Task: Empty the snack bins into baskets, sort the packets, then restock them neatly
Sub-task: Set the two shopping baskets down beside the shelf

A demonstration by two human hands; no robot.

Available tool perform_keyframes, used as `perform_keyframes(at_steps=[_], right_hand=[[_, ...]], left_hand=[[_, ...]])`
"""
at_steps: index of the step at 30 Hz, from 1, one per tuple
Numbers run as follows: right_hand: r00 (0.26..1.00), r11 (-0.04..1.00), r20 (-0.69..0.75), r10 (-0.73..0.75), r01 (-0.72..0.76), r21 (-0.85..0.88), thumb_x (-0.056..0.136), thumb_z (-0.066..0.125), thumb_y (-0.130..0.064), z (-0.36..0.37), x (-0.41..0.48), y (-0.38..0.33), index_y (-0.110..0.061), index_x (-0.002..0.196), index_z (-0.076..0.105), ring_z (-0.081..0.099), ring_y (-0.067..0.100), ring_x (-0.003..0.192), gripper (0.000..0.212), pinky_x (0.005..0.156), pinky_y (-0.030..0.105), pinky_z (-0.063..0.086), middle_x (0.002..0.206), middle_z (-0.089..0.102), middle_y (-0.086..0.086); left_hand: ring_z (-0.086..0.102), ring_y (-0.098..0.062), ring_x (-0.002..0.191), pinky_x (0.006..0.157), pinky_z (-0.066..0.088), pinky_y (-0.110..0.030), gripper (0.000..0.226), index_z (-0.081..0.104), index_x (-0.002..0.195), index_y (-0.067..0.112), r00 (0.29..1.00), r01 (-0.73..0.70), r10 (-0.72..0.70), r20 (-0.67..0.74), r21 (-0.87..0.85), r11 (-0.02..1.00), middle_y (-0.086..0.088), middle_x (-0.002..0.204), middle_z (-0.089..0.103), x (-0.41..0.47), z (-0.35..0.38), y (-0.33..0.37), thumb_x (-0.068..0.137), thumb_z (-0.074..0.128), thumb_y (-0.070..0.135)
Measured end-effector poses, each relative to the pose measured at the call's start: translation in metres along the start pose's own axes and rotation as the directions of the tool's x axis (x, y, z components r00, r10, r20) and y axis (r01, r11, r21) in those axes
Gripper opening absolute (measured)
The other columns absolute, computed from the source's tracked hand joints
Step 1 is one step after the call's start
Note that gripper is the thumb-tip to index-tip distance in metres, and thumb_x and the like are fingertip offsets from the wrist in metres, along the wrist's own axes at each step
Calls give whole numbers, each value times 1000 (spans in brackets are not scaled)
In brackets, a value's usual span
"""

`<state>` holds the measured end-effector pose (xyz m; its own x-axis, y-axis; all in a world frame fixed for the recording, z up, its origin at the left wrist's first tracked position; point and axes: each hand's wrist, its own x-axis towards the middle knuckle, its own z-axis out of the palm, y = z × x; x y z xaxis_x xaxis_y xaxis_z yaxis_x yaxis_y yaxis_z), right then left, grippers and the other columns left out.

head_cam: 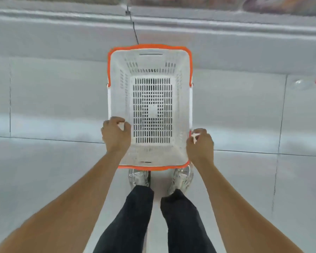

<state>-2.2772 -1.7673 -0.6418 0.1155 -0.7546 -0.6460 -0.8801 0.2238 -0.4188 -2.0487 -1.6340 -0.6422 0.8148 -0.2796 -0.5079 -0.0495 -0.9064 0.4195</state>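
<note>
White orange-rimmed basket (150,60), slotted floor bare, in both hands (116,136) (200,145)

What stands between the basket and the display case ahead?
Nothing visible. The left hand and right hand grip the basket by its sides, and only floor tile shows before the display case. A thin dark cord hangs down the case front, beyond the far rim.

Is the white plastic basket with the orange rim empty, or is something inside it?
Empty: the white plastic basket with the orange rim shows only its bare slotted bottom, with no packets inside.
</note>
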Motion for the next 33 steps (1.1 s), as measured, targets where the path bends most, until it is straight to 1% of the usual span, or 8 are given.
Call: perform_keyframes(at_steps=[4,6,8,11,14,18,25,33], right_hand=[[997,995,6,-72,72,72,94,64,-17,52,50,14,-12,146,42,60,24,99,56,86,29,45,123,59,7],[998,991,-40,-40,45,123,97,62,-19,68,65,16,-11,143,43,61,23,95,50,80,27,45,114,63,2],[989,992,-151,2,17,123,99,60,-22,74,74,15,-8,130,53,60,23,88,34,71,25,41,103,65,1],[970,993,-240,27,1,115,100,58,-25,68,72,10,-12,107,56,59,22,80,15,57,22,37,90,64,-1],[951,992,-300,78,-43,123,100,58,-34,43,45,2,-16,99,54,55,15,71,18,53,26,35,82,59,-7],[943,984,-290,163,-135,112,100,57,-38,-18,-31,3,-12,96,56,53,9,66,26,52,25,32,76,59,-5],[885,935,-342,315,-228,271,96,56,-42,-171,-217,6,-8,95,63,66,25,71,35,63,42,58,76,67,0],[778,888,-492,391,-178,424,100,59,-32,-332,-366,32,-13,86,59,62,18,60,24,53,33,49,70,64,-1]], left_hand=[[46,-37,124,94,44,-51,54,45,142,19,982,32,-22,-186,51,998,-9,146,44,41,42,-43,93,68,24],[56,-35,121,94,47,-48,52,41,145,15,980,107,-111,-168,-31,994,-9,143,52,55,52,-55,99,63,22],[64,-34,106,83,51,-43,34,52,133,11,966,202,-205,-159,-32,979,-7,120,65,68,54,-60,103,55,25],[61,-32,88,73,47,-39,21,57,108,9,962,223,-221,-163,-3,975,-4,98,64,72,45,-56,101,52,27],[62,-31,83,73,54,-43,19,57,102,10,976,182,-180,-122,9,983,-1,90,64,49,24,-44,96,52,27],[60,-27,74,61,45,-34,16,56,90,11,983,174,-172,-67,26,984,4,78,59,-19,-30,-10,94,54,26],[57,-25,68,56,37,-32,21,51,76,18,995,-22,9,103,125,992,1,72,60,-169,-164,97,92,58,29],[59,-22,74,60,41,-32,16,58,92,18,890,-443,410,197,169,880,6,82,62,-328,-235,234,98,61,33]])
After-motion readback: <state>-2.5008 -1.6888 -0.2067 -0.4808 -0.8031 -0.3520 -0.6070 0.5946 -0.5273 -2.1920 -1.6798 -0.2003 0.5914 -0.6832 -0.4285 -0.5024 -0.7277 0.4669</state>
